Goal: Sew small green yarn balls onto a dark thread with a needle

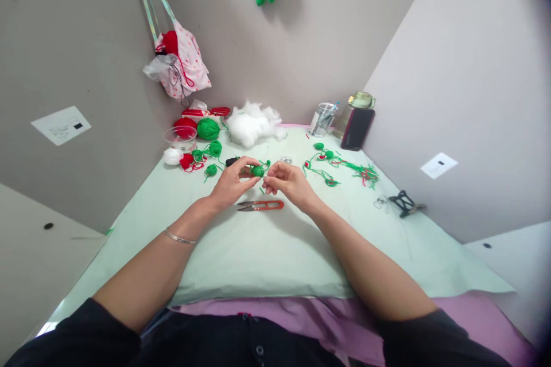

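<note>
Between thumb and fingers, my left hand (235,182) holds a small green crocheted ball (257,171) above the table. My right hand (289,182) is close beside it, thumb and fingertips pinched together at the ball's right side. Whatever sits in that pinch is too small to make out. Just below the hands lies a pair of orange-handled thread snips (260,205), blades pointing left. A black object (231,161) shows partly behind my left hand.
White stuffing (253,124) is heaped at the back. Green yarn (208,128) and a clear tub (179,137) stand left. Green crocheted pieces with yarn tails (329,155) lie right, near a phone (358,128) and a cup (322,120). A black stand (404,204) sits at the right edge.
</note>
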Demonstrator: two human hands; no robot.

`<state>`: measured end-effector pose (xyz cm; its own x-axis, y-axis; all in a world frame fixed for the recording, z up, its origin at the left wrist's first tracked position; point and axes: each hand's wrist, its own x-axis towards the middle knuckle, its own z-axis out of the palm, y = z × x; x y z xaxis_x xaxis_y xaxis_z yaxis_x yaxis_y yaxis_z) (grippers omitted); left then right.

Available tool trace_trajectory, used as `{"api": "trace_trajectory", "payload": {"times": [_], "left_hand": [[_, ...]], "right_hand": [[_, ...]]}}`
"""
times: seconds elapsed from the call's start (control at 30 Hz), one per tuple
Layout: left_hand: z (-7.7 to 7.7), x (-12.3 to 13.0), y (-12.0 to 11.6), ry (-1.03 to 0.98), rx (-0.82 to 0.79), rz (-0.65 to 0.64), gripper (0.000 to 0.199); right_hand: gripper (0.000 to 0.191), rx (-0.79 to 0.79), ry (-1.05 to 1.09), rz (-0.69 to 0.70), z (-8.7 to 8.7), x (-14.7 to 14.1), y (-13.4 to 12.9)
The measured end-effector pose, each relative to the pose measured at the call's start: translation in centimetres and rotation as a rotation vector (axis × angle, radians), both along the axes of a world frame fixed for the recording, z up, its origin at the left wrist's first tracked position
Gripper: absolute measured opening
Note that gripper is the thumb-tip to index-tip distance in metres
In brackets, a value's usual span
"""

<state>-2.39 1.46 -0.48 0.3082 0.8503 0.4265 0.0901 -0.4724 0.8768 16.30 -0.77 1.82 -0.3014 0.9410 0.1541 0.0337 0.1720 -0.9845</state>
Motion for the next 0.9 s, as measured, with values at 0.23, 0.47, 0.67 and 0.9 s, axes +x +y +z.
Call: {"api": "trace_trajectory", "payload": {"times": [0.23, 0.47, 0.67, 0.9], "left_hand": [[0.3, 0.0, -0.1, 0.062, 0.092, -0.008, 0.023], [-0.5, -1.0, 1.2, 0.199, 0.139, 0.029, 0.025], [-0.6, -2.2, 2.2, 0.305, 0.134, 0.183, 0.027], [-0.6, -3.1, 2.9, 0.345, 0.089, 0.285, 0.026]], "right_hand": [[0.028, 0.058, 0.082, -0.056, 0.8, 0.3, -0.3], [0.026, 0.208, -0.013, -0.233, 2.4, 2.3, 0.0], [0.018, 0.365, 0.358, -0.516, 5.0, 7.6, 1.2], [0.013, 0.404, 0.823, -0.765, 6.7, 13.3, 1.4]]}}
